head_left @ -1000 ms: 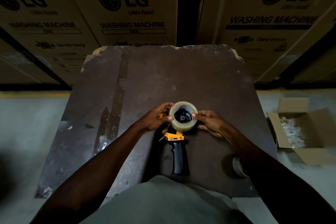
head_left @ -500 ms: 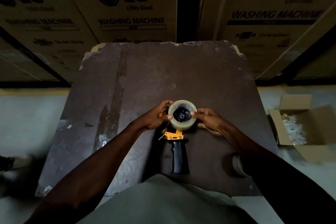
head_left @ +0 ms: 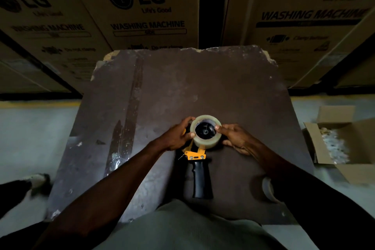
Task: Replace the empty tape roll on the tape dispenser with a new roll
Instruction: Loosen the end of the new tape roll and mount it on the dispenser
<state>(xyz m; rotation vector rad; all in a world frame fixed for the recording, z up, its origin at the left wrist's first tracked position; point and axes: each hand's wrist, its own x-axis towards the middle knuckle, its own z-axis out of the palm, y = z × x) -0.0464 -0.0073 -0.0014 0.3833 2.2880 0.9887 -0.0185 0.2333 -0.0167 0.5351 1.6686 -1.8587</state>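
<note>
Both hands close on the new tape roll (head_left: 206, 132), which sits over the black hub of the tape dispenser (head_left: 196, 155) on the dark worktop (head_left: 203, 79). The left hand (head_left: 176, 137) curls round the roll's left rim, thumb on the near edge; the right hand (head_left: 235, 137) pinches the right rim, thumb tip on the top face. The roll looks light and stiff through its core, with a smooth, glossy outer wrap that likely slips under a loose hold, so the rim, held from opposite sides as here, seems the best place to take it. The dispenser lies flat, black handle toward the person, orange frame just under the roll.

Whether the roll is fully seated on the hub is hard to judge. The left hand hides the dispenser's front end. Another roll (head_left: 267, 189), half covered by the right forearm, lies near the worktop's near right edge; the dim light leaves it unclear whether it is the empty one.
</note>
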